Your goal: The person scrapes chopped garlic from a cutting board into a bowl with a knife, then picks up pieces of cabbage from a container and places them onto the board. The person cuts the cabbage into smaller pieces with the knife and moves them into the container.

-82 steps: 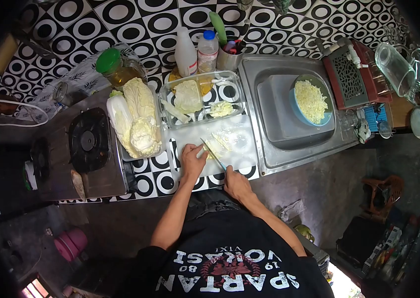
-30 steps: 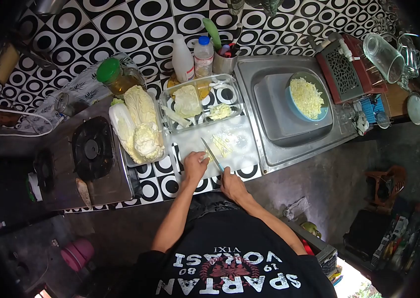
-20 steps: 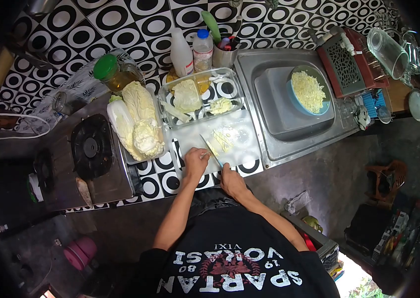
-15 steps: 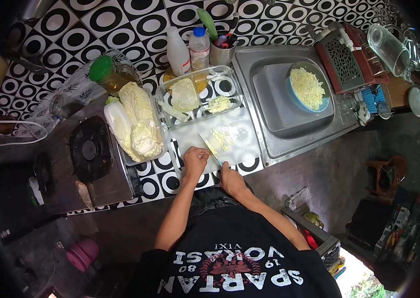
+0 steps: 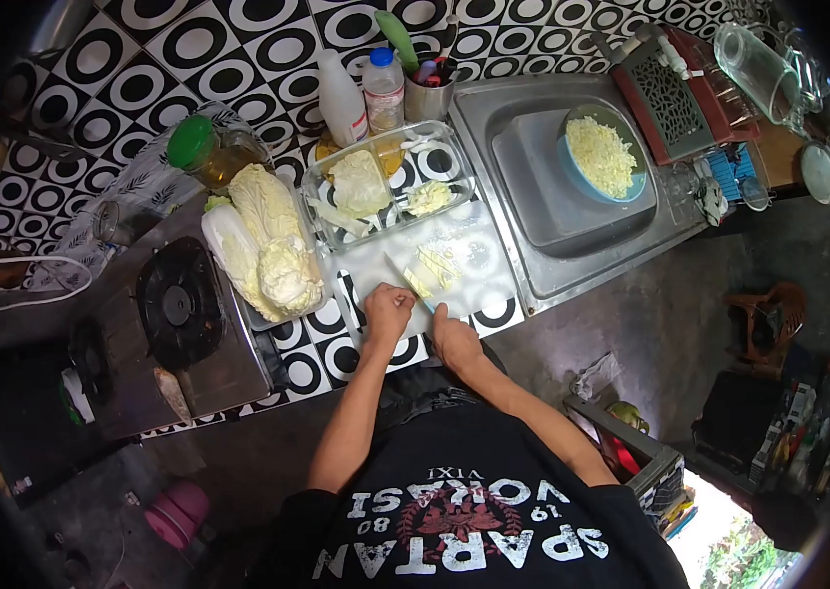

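My right hand (image 5: 454,340) is closed on the handle of a knife (image 5: 402,276), whose blade points up and left over a translucent cutting board (image 5: 479,260). Beside the blade, my left hand (image 5: 389,308) has its fingers bent together at a small strip of cabbage; what they grip is too small to make out. Cut pale strips (image 5: 438,268) lie on the board just right of the blade. Behind the board a divided clear container (image 5: 390,218) holds leaf pieces. Whole cabbages (image 5: 263,211) rest in a tray on the left.
A bowl of chopped cabbage (image 5: 603,160) stands at the steel sink (image 5: 533,285). A gas stove (image 5: 224,373) is at the left. Behind the container are a white bottle (image 5: 341,103), a blue-capped bottle (image 5: 384,90) and a metal utensil cup (image 5: 428,101). A green-lidded jar (image 5: 193,145) stands behind the cabbages.
The view has shifted slightly. The knife blade has moved a little left over the board, and my right hand has followed slightly.
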{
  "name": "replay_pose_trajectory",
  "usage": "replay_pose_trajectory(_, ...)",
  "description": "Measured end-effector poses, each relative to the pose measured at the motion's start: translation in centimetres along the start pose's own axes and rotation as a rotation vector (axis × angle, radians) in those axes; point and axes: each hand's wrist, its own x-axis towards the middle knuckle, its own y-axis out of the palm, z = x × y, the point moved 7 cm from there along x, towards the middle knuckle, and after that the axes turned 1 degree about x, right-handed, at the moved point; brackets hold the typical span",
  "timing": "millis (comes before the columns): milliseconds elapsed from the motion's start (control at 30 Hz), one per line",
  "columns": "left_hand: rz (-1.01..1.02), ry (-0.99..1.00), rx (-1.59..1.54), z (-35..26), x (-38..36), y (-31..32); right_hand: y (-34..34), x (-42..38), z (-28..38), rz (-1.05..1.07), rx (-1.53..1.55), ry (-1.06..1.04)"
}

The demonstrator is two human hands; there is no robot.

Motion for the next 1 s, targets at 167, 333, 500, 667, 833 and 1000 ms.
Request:
replay_pose_trajectory(167, -0.031, 0.052, -0.026, -0.6, -0.3, -0.2, -0.5, -0.6, 0.0, 0.017, 0.013, -0.026)
replay_pose_trajectory(333, -0.1, 0.061, -0.014, -0.9, -1.1, -0.3, -0.7, -3.5, -2.5, 0.022, -0.022, -0.055)
replay_pose_trajectory(500, -0.19, -0.011, 0.042, -1.3, -1.8, -0.2, -2.8, -2.0, -3.7, 0.051, -0.035, -0.164)
replay_pose_trajectory(667, -0.341, -0.135, 0.043, -1.4, -2.5, 0.7, -5.9, -1.4, -4.9, 0.135, 0.015, -0.244)
replay_pose_trajectory(833, -0.563, -0.219, 0.078, -2.0, -2.5, 1.7, -10.4, -0.6, -8.2, 0.109, 0.178, -0.229)
replay_pose_trajectory(1000, -0.603, -0.345, 0.023, -5.4, -1.1, 3.6, -14.2, -0.2, -12.7, 0.034, 0.267, -0.234)
